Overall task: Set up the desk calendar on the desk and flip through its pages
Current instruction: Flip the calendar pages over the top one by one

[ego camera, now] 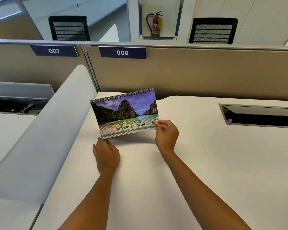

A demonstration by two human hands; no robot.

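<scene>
A spiral-bound desk calendar (125,112) with a scenery cover reading "Amazing Natural Scenery" is held tilted above the white desk (198,163), its binding at the top. My right hand (165,134) pinches the cover's lower right corner between thumb and fingers. My left hand (106,154) sits at the lower left corner, its fingertips touching the calendar's bottom edge from below. The calendar's back and base are hidden behind the cover.
A white rounded divider (45,141) runs along the desk's left side. A beige partition (206,73) with a "008" label (122,52) stands behind. A recessed cable tray (259,116) is at the desk's right rear. Chairs and a fire extinguisher (155,24) are beyond.
</scene>
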